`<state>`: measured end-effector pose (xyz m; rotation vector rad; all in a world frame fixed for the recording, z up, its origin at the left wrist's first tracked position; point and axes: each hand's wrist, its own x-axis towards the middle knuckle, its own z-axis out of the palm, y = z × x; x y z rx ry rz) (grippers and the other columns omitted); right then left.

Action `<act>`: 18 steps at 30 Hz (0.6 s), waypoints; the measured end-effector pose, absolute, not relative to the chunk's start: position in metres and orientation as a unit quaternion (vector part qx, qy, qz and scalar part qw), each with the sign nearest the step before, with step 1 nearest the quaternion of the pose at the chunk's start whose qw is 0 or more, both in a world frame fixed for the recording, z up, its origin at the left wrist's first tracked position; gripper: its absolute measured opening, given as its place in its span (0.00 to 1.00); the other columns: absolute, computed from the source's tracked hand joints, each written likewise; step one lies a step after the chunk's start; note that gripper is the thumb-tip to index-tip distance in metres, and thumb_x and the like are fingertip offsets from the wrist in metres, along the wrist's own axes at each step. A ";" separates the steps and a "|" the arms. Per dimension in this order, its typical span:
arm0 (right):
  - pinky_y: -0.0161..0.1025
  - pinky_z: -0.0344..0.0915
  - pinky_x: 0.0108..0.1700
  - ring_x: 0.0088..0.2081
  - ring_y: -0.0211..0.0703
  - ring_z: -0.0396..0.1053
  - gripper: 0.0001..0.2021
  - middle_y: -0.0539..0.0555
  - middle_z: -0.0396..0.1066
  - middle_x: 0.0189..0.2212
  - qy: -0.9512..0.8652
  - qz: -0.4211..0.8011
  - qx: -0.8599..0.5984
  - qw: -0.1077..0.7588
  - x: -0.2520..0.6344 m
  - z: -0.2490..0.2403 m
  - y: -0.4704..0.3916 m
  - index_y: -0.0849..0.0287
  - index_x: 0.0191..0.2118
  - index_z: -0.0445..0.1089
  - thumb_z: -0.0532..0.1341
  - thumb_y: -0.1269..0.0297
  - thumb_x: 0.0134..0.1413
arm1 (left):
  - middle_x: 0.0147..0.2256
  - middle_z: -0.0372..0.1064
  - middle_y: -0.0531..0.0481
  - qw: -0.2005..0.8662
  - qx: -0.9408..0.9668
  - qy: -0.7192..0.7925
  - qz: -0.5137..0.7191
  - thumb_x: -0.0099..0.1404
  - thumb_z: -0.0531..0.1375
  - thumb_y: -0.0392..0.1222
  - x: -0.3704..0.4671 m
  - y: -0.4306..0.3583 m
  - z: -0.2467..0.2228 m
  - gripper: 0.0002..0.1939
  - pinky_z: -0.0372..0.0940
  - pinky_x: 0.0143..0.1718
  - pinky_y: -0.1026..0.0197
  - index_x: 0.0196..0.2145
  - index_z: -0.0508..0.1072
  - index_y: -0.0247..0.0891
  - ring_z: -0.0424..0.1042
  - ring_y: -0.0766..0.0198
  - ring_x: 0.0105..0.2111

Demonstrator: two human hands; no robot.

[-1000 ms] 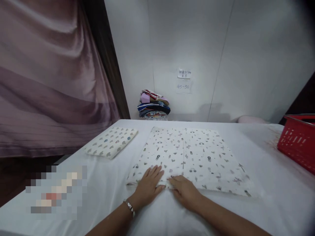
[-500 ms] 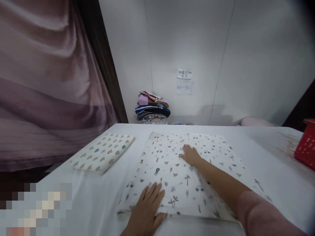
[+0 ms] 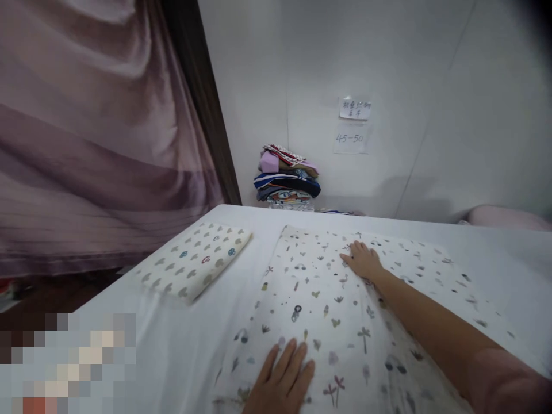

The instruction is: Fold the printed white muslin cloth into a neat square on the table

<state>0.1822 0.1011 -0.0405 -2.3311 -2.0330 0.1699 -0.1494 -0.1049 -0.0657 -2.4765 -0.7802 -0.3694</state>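
Right hand (image 3: pixel 364 263) shifted to 12 o'clock on printed cloth (image 3: pixel 317 313), left hand (image 3: pixel 282 382) at 7; fingers spread, gripping nothing, apparently bracing.

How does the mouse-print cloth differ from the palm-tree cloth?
Print: the mouse-print cloth repeats one eared shape; the palm-tree cloth mixes trees, rainbows and other motifs.
Size: the mouse-print cloth covers much less of the white tabletop than the palm-tree cloth.
Contact: no hand touches the mouse-print cloth, while the left hand and right hand rest on the palm-tree cloth.
Both are pale and patterned.
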 end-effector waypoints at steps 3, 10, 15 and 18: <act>0.56 0.37 0.60 0.64 0.55 0.34 0.37 0.60 0.38 0.65 -0.665 0.030 -0.746 0.029 0.169 -0.044 0.108 0.64 0.63 0.48 0.39 0.42 0.56 | 0.57 0.58 0.53 0.281 -0.900 -0.296 -0.154 0.66 0.47 0.56 -0.146 -0.105 -0.072 0.24 0.62 0.51 0.55 0.55 0.62 0.46 0.57 0.58 0.57; 0.59 0.39 0.59 0.64 0.54 0.35 0.35 0.59 0.38 0.65 -0.683 0.068 -0.727 0.014 0.138 -0.039 0.132 0.62 0.62 0.49 0.39 0.43 0.57 | 0.54 0.63 0.55 0.303 -0.853 -0.320 -0.280 0.65 0.48 0.54 -0.135 -0.100 -0.105 0.18 0.50 0.61 0.50 0.48 0.68 0.47 0.54 0.58 0.59; 0.56 0.31 0.61 0.65 0.54 0.29 0.37 0.59 0.33 0.65 -0.722 0.070 -0.687 0.035 0.087 -0.027 0.136 0.63 0.64 0.44 0.37 0.41 0.56 | 0.52 0.66 0.54 0.299 -0.829 -0.332 -0.337 0.66 0.48 0.48 -0.127 -0.099 -0.109 0.14 0.44 0.62 0.46 0.43 0.70 0.47 0.56 0.58 0.58; 0.54 0.29 0.61 0.65 0.51 0.28 0.38 0.57 0.32 0.66 -0.799 0.088 -0.593 0.058 0.033 -0.025 0.133 0.61 0.65 0.41 0.37 0.40 0.56 | 0.50 0.68 0.55 0.292 -0.835 -0.328 -0.330 0.65 0.50 0.46 -0.128 -0.101 -0.100 0.13 0.41 0.63 0.47 0.43 0.70 0.47 0.56 0.58 0.58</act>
